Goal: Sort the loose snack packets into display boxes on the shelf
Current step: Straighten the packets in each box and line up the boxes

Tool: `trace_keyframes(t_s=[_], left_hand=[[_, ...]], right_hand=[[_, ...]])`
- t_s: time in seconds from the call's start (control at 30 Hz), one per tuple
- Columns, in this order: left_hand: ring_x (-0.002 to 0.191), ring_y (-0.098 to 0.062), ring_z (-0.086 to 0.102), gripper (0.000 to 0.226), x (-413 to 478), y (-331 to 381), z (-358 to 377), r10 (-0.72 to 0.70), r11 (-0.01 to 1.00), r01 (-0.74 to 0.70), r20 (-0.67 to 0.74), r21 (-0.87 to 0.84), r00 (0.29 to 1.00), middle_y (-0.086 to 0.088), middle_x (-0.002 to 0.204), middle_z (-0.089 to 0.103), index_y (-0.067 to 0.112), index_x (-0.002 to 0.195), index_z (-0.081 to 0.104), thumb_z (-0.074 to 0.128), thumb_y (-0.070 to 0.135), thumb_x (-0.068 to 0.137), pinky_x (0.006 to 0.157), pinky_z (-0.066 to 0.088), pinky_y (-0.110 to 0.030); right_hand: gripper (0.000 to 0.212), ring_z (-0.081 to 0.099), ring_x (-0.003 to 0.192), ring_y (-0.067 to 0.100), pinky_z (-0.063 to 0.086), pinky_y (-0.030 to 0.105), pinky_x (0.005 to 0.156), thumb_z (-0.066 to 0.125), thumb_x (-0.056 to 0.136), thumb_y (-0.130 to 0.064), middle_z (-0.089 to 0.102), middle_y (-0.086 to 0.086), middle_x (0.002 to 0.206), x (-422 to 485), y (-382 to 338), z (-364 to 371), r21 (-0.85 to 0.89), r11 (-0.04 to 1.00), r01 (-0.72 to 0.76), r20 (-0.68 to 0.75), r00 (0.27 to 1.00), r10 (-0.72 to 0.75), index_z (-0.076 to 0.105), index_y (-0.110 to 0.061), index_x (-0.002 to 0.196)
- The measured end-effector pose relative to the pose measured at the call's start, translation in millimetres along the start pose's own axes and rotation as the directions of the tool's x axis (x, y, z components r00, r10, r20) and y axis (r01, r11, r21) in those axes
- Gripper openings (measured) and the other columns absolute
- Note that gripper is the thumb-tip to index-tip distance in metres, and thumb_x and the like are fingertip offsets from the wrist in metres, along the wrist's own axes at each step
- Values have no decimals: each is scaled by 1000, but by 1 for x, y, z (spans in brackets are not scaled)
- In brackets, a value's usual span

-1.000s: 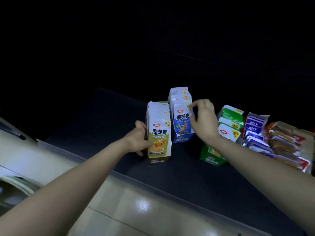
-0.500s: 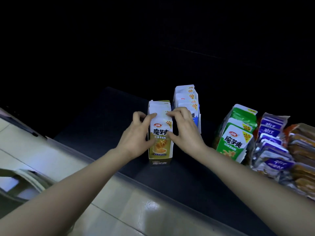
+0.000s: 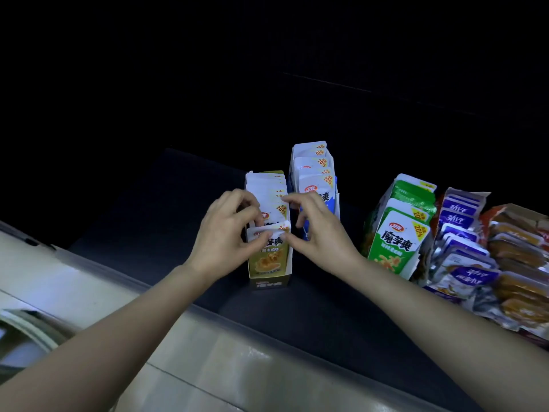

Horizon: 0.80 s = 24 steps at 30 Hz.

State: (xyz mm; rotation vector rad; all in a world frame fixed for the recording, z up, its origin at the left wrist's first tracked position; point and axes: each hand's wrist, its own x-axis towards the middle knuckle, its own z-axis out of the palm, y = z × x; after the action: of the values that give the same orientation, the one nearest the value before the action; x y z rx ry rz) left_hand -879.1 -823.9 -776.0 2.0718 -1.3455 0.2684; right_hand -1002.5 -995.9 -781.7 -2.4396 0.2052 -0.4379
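Space lies open on the dark shelf (image 3: pixel 178 221) at centre left. Left hand (image 3: pixel 228 233) and right hand (image 3: pixel 320 230) pinch white-topped yellow snack packets (image 3: pixel 269 260) inside yellow cardboard display box (image 3: pixel 269 284) at centre; corners read "20%".

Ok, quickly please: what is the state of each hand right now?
Left hand: closed, pinching the front yellow packets.
Right hand: closed, fingers curled on the right edge of the same yellow packets.
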Motion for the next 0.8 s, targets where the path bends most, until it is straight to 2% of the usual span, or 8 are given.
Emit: trace_keyframes(t_s=[0.03,0.1,0.17,0.2,0.33,0.47,0.7,0.8], left_hand=[[99,-17,52,27,0,-1,1,3,1000,-3,15,4,1000,3,107,56,16,90,65,63,41,82,84,42,-36],[119,-23,45,43,-2,-5,5,3,993,-12,73,120,997,-2,124,53,15,113,63,58,46,83,99,35,-39],[131,-29,35,63,-4,-9,7,-28,965,-6,127,261,991,-8,138,45,14,135,53,53,52,84,106,28,-42],[131,-32,34,67,-5,-9,6,-43,958,1,140,288,989,-10,139,44,14,138,51,51,53,83,106,28,-44],[127,-31,39,58,-5,-7,2,-2,969,-22,98,245,995,-8,132,51,14,129,59,55,48,82,102,31,-41],[123,-24,44,51,-6,-8,-1,11,986,-26,91,163,996,0,123,56,15,125,60,58,46,84,100,31,-34],[118,-18,45,51,-7,-11,1,-56,997,50,112,52,992,7,117,59,18,128,58,55,47,86,99,29,-28],[113,-17,43,48,-7,-11,2,-99,995,99,78,8,992,11,106,59,21,120,64,58,51,83,95,28,-27]], right_hand=[[37,50,84,5,49,30,68,71,85,-28,40,-14,112,-1,1,1,-11,1000,24,18,1000,-24,54,-23,118],[32,48,90,2,51,35,71,71,85,-25,43,-9,115,-3,4,3,-50,998,40,16,999,-40,58,-18,114],[44,45,95,0,53,37,74,71,85,-24,42,-6,119,-3,7,5,-71,998,-2,-19,1000,1,54,-18,124],[50,44,95,-1,53,36,75,71,84,-25,41,-6,120,-2,7,6,-78,997,-22,-31,999,20,51,-19,130],[62,48,91,3,53,38,75,71,84,-27,39,-7,124,0,6,7,-80,996,-36,-33,999,34,44,-26,140],[47,45,96,-2,53,38,76,72,83,-20,41,-10,123,1,8,7,-25,1000,0,-72,997,-2,52,-23,125],[26,50,91,2,42,17,65,71,86,-16,49,-9,114,2,9,5,46,995,84,-106,991,-79,61,-17,110],[23,51,98,4,39,19,76,71,84,-14,54,-6,113,3,7,0,88,991,104,-48,994,-100,56,-16,101]])
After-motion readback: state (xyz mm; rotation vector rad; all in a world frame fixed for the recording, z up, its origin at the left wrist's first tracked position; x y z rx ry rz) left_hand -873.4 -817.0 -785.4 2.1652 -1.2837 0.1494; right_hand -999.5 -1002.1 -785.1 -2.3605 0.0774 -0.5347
